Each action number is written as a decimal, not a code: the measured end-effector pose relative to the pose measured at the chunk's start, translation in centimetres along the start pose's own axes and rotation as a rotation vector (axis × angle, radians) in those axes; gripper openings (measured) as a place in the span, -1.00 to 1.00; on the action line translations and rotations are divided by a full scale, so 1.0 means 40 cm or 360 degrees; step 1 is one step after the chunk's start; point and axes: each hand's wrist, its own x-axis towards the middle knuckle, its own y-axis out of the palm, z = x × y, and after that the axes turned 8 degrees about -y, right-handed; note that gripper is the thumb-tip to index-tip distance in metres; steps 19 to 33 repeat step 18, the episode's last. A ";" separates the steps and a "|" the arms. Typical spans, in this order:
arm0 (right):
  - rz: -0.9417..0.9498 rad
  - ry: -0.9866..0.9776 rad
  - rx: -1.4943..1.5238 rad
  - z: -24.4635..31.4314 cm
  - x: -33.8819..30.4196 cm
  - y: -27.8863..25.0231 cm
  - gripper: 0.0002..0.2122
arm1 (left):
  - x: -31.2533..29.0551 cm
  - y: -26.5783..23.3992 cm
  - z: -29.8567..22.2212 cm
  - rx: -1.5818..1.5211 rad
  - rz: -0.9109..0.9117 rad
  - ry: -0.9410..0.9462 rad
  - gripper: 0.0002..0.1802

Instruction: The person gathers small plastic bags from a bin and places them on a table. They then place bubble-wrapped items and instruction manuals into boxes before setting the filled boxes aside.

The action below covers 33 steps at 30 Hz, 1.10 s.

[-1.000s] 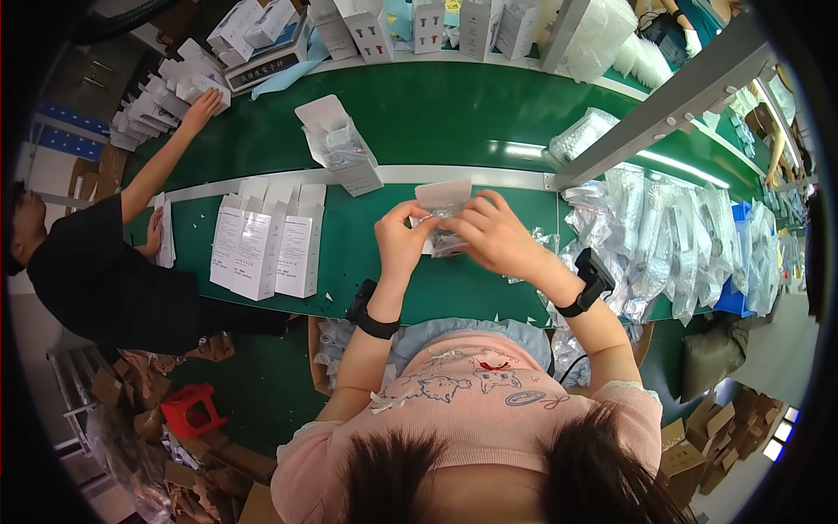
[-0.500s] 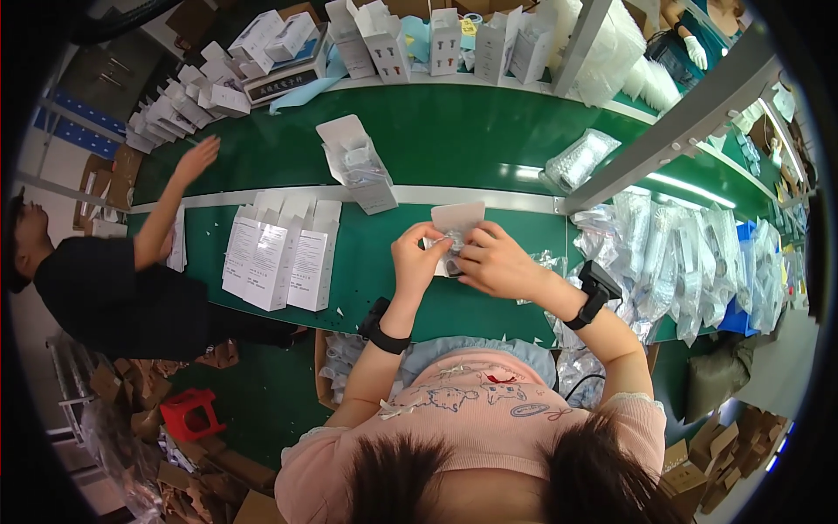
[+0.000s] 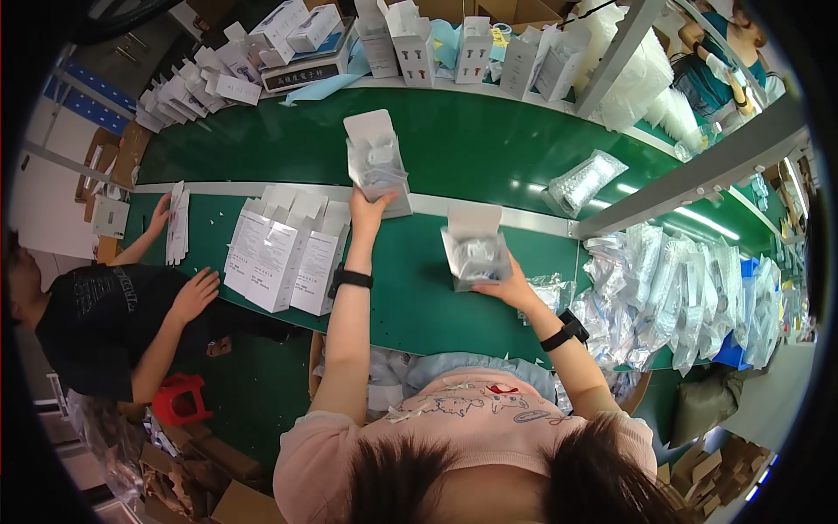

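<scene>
My left hand [image 3: 370, 212] grips the lower end of a white carton [image 3: 377, 162]. Its flap stands up, and clear plastic-wrapped contents show inside. Nearer to me, my right hand [image 3: 509, 286] is closed round the right side of a second open white carton [image 3: 477, 249], its lid raised and a clear wrapped item in it. To the left of my left hand stand several tall white cartons [image 3: 278, 253] with printed fronts. A small pile of clear plastic bags [image 3: 550, 293] lies just right of my right hand.
At the left a co-worker [image 3: 96, 306] reaches to flat cartons [image 3: 178, 223]. Packed bags [image 3: 672, 279] crowd the right side. A bubble-wrapped pack [image 3: 587, 182] lies beside a slanting metal post [image 3: 690, 179]. More cartons [image 3: 415, 48] line the back shelf.
My left hand has left the near carton and taken hold of the far one. My right hand now holds the near carton from its side. The co-worker's arms have moved down toward the table.
</scene>
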 end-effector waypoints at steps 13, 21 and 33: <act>0.0003 -0.0440 -0.0303 -0.026 0.274 0.078 -0.23 | -0.168 -0.098 -0.097 0.1086 -0.0345 0.0279 -0.34; -0.0138 -0.0839 -0.1435 -0.105 0.265 -0.120 -0.26 | -0.264 -0.208 -0.135 0.1733 -0.0385 0.0038 -0.17; -0.0138 -0.0839 -0.1435 -0.105 0.265 -0.120 -0.26 | -0.264 -0.208 -0.135 0.1733 -0.0385 0.0038 -0.17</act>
